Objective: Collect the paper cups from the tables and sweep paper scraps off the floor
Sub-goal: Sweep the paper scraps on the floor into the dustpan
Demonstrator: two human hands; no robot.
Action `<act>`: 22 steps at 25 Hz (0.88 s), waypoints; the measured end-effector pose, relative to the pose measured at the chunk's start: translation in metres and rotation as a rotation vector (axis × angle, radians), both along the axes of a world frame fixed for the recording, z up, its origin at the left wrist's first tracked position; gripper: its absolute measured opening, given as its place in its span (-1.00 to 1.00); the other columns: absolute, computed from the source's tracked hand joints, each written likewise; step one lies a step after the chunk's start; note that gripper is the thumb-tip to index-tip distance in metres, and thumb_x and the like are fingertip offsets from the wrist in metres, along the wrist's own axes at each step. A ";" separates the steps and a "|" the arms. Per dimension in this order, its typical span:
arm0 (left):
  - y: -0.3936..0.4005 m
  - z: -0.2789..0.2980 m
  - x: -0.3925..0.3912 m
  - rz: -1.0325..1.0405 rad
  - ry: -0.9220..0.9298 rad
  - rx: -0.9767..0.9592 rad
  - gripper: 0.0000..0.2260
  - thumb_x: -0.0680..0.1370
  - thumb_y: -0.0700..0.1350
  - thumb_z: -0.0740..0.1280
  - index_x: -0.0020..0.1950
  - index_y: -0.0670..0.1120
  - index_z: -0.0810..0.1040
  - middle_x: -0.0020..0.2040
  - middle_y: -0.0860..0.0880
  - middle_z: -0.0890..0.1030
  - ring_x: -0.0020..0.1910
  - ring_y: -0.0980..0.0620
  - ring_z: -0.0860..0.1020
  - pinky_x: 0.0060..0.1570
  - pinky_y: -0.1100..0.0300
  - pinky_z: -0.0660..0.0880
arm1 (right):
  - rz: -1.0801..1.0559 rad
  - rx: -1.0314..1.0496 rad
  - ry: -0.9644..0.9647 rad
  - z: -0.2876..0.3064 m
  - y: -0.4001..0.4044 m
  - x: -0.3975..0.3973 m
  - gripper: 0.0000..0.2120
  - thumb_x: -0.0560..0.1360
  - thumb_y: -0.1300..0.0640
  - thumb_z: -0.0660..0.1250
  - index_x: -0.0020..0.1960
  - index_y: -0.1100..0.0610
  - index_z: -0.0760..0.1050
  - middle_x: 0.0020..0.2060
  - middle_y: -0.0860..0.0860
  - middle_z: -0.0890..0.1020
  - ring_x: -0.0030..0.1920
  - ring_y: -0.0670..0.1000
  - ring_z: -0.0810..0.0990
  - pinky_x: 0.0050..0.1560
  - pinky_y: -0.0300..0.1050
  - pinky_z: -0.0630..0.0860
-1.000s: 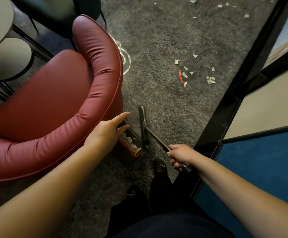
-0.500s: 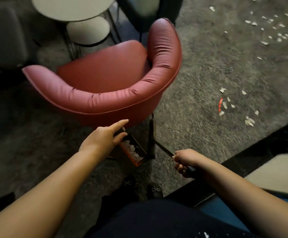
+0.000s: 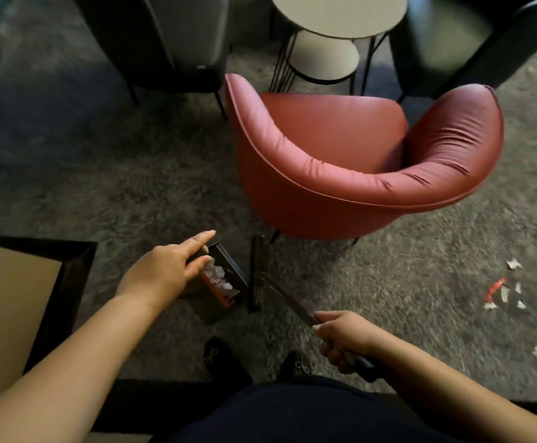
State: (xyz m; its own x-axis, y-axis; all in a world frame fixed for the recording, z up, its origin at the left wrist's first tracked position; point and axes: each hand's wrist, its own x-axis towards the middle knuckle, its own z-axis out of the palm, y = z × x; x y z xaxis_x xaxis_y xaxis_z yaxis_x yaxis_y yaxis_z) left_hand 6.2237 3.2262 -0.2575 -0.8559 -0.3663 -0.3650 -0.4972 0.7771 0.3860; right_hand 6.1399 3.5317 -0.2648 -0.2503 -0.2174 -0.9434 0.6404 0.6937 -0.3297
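Grey carpet [image 3: 107, 174] fills the frame, and a red armchair [image 3: 356, 161] sits right of centre with its curved back toward the camera. Above it, at the top of the frame, stands a round pale tabletop [image 3: 337, 14] on thin black legs with a lower shelf, flanked by two dark chairs [image 3: 164, 43] at upper left and upper right. At the left edge lies a tan panel [image 3: 8, 302] with a black border. Low in the centre, the left hand [image 3: 161, 276] holds the top of a black dustpan [image 3: 219, 282] with an orange edge; its index finger points straight out while the other fingers are hidden behind the pan, so the exact grip cannot be told. White scraps lie inside the dustpan. Just right of it a dark broom [image 3: 257, 273] stands on the carpet, its handle running down to the lower right, where the right hand [image 3: 343, 340] is curled round it. More paper scraps [image 3: 513, 292] are scattered on the carpet at the right edge, near a small red piece [image 3: 492, 287]. Two black shoes [image 3: 222, 356] show at the bottom centre.
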 end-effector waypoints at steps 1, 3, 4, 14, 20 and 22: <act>-0.017 -0.002 0.009 0.030 0.007 -0.001 -0.57 0.58 0.20 0.19 0.44 0.41 0.20 0.14 0.03 0.59 0.07 -0.03 0.56 -0.03 0.08 0.50 | 0.056 -0.006 0.014 0.003 -0.018 0.003 -0.48 0.60 0.19 0.18 0.53 0.00 0.16 -0.42 0.06 0.43 -0.55 -0.06 0.38 -0.56 -0.25 0.30; -0.052 -0.005 0.029 0.092 0.040 0.010 -0.57 0.58 0.19 0.20 0.43 0.41 0.21 0.14 0.02 0.59 0.05 -0.04 0.57 -0.03 0.03 0.52 | 0.154 -0.018 0.042 0.008 -0.057 0.009 -0.45 0.60 0.18 0.19 0.54 0.01 0.12 -0.41 0.06 0.45 -0.55 -0.08 0.39 -0.55 -0.25 0.33; -0.072 -0.006 0.039 0.122 0.067 0.009 -0.57 0.58 0.18 0.21 0.43 0.41 0.22 0.11 0.03 0.60 0.01 -0.01 0.56 -0.07 0.03 0.52 | 0.196 -0.024 0.049 0.009 -0.080 0.012 -0.44 0.60 0.18 0.20 0.55 0.01 0.10 -0.41 0.05 0.46 -0.56 -0.09 0.40 -0.55 -0.26 0.34; -0.220 -0.012 0.084 0.320 0.251 -0.126 -0.53 0.53 0.22 0.20 0.43 0.39 0.20 -0.14 0.10 0.55 -0.33 0.13 0.47 -0.35 0.11 0.50 | 0.530 -0.053 0.150 0.015 -0.257 -0.011 -0.43 0.59 0.18 0.21 0.55 0.02 0.11 -0.41 -0.01 0.51 -0.54 -0.13 0.46 -0.54 -0.28 0.40; -0.305 -0.002 0.054 0.500 0.303 -0.245 -0.55 0.53 0.03 0.37 0.41 0.22 0.40 -0.37 0.07 0.44 -0.50 0.23 0.28 -0.53 0.22 0.26 | 0.579 -0.080 0.147 0.007 -0.368 -0.080 -0.46 0.59 0.19 0.19 0.52 -0.03 0.15 -0.46 0.00 0.47 -0.60 -0.11 0.40 -0.57 -0.27 0.34; -0.332 0.004 0.035 0.573 0.302 -0.253 -0.55 0.53 0.01 0.39 0.40 0.20 0.42 -0.42 0.12 0.38 -0.52 0.21 0.31 -0.54 0.23 0.25 | 0.626 -0.098 0.164 0.003 -0.412 -0.112 -0.45 0.58 0.20 0.19 0.53 -0.02 0.15 -0.47 0.01 0.47 -0.60 -0.11 0.41 -0.57 -0.28 0.35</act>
State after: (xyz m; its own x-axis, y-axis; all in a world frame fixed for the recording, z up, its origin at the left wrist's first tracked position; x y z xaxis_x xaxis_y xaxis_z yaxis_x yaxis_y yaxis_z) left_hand 6.2588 2.8940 -0.2538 -0.5525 -0.8333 0.0149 -0.7554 0.5083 0.4135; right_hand 6.0280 3.1198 -0.2615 -0.1875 -0.4521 -0.8721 0.0610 0.8807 -0.4697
